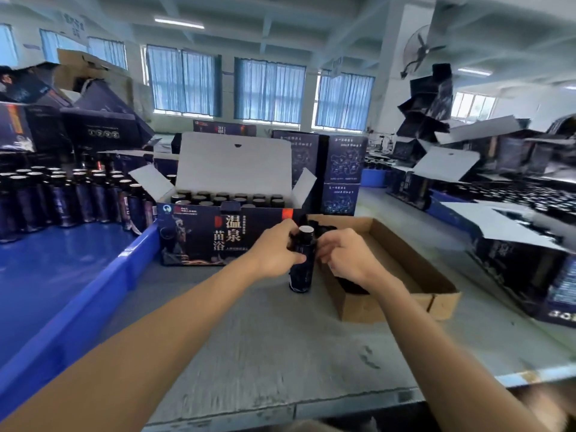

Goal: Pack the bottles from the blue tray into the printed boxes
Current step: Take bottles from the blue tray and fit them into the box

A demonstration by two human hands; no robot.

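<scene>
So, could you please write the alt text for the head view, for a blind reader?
A person's left grip and right grip hold an upright dark bottle before an open printed box holding bottles. A blue tray with more bottles lies left, a brown cardboard tray right.

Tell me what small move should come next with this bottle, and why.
Probably lift the bottle toward the open printed box: the left hand grips it upright on the table, the right hand close beside it, the box just behind.
</scene>
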